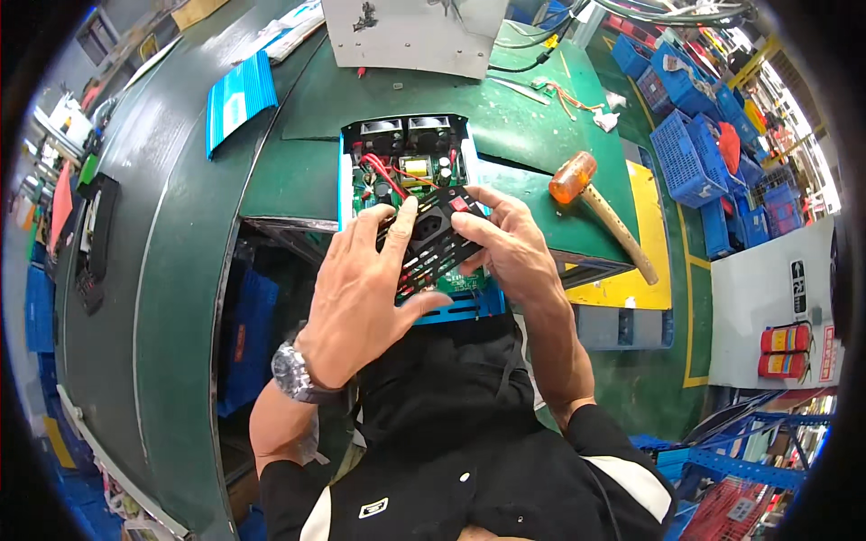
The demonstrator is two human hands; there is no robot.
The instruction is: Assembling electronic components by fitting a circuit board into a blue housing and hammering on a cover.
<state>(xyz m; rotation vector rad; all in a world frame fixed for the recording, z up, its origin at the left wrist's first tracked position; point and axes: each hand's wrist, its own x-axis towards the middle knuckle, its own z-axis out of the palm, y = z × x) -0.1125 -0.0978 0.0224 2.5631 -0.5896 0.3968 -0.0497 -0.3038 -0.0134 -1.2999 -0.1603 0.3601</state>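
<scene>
A black slotted end panel (pixel 437 236) with a socket in its middle and a red switch is tilted above an opened blue-sided power inverter (pixel 346 176). My right hand (pixel 512 242) grips the panel's right end, thumb on its face near the switch and fingers around the edge. Across the left end spans my left hand (pixel 354 275), its index finger along the upper edge and its thumb by the lower corner. Inside the inverter show two fans (pixel 428 135), red wires (pixel 379 171), a yellow-wrapped transformer (pixel 416 169) and green circuit board. My hands and the panel hide the near part.
An orange-headed mallet (pixel 575 177) with a wooden handle lies on the green bench (pixel 311 135) at right. A blue ribbed cover (pixel 240 102) rests at back left. A pale metal box (pixel 410 36) stands behind. Blue crates (pixel 690 158) line the floor at right.
</scene>
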